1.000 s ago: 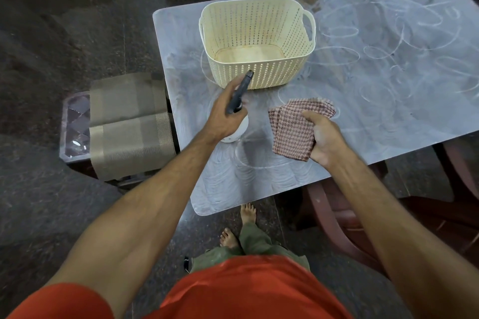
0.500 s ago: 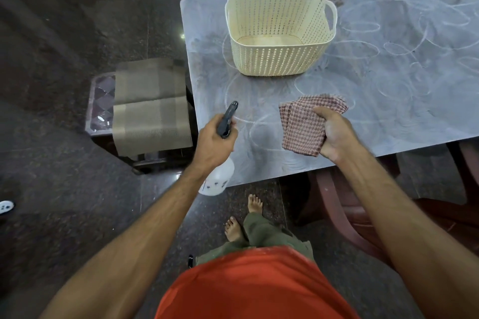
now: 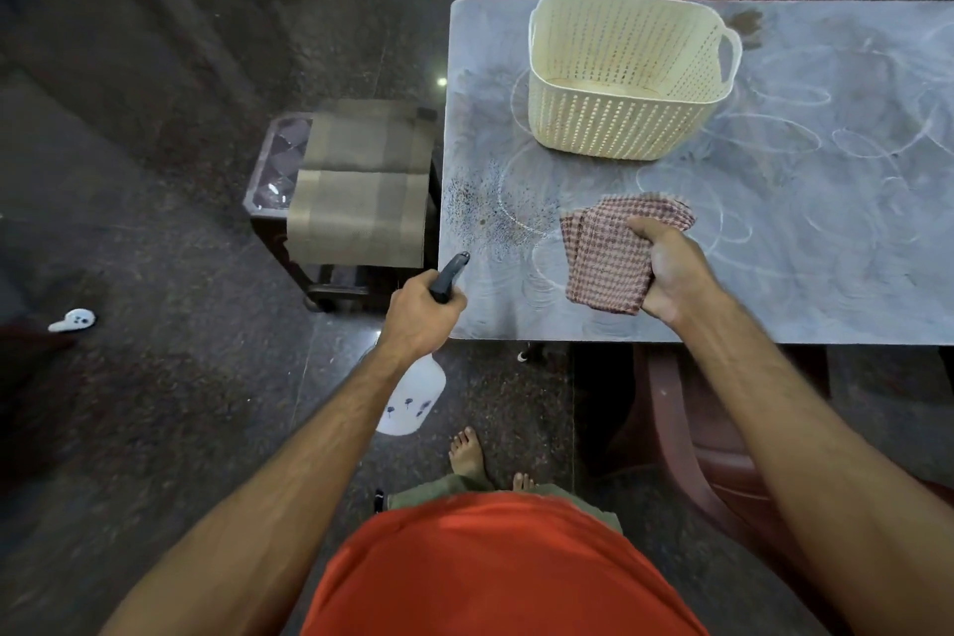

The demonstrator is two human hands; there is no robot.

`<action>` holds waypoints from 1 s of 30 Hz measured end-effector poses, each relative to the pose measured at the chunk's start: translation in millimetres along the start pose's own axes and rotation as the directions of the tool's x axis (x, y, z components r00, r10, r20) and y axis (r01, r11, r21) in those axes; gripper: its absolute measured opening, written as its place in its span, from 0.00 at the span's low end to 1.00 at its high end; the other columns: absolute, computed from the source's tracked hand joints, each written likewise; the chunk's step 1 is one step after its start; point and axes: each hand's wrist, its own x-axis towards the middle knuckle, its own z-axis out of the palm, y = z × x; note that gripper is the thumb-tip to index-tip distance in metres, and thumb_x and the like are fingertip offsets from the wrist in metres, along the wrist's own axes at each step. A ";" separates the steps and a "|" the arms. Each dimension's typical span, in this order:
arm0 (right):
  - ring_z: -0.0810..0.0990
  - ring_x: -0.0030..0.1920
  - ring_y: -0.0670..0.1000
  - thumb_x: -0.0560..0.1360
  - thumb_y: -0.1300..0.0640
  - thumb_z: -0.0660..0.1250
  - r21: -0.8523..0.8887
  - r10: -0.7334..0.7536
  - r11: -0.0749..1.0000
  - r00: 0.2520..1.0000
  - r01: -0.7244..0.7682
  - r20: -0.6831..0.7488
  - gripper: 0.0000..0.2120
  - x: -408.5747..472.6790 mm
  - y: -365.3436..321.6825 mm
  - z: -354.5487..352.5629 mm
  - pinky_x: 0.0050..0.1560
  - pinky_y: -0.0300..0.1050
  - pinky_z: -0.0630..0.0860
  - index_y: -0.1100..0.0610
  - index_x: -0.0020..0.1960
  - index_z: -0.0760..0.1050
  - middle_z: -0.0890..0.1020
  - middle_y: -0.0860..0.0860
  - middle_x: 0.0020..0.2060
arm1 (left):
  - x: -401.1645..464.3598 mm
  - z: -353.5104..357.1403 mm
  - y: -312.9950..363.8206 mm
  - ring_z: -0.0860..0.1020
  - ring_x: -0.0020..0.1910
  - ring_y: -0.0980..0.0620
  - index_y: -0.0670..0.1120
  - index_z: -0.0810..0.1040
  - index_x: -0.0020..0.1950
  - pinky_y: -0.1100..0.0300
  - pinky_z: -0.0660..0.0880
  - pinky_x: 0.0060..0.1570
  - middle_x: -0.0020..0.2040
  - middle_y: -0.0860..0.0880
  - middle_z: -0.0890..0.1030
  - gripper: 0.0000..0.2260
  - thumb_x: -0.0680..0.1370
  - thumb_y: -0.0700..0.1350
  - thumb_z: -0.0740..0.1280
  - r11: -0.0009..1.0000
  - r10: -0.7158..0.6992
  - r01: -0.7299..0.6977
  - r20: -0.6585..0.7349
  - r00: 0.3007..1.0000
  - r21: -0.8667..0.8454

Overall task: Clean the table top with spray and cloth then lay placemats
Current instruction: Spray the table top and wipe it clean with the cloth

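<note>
Lying on the dark stone floor at far left, a small white object (image 3: 72,320) is seen, too small to identify. Further right, brown placemats (image 3: 361,181) are draped over a low stool (image 3: 273,170) that stands just beside the left edge of the worktop (image 3: 826,248). The spray bottle (image 3: 413,398) is gripped by the left hand (image 3: 420,315) at the near left corner of the worktop: the fingers are curled round its dark trigger head, the nozzle is pointed toward the surface, and the white body hangs below the wrist, off the edge. A patch of fine dark droplets (image 3: 485,212) is spread on the worktop just ahead of the nozzle. To its right, the folded red-checked cloth (image 3: 609,253) is held by the right hand (image 3: 671,274), with the fingers wrapped round its right side, low above the worktop; contact cannot be told. Behind it, a cream perforated basket (image 3: 624,78) is set on the worktop, which is marked with pale swirls.
</note>
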 end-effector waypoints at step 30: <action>0.84 0.49 0.55 0.79 0.58 0.62 -0.022 -0.048 0.999 0.998 0.049 0.029 0.09 -13.2 -21.8 -106.6 0.43 0.49 0.82 0.60 0.56 0.77 0.83 0.57 0.53 | -82.6 95.8 45.7 0.72 0.31 0.53 0.50 0.69 0.34 0.61 0.64 0.30 0.30 0.53 0.73 0.14 0.77 0.50 0.68 0.973 0.071 -0.090 0.093 0.993 0.212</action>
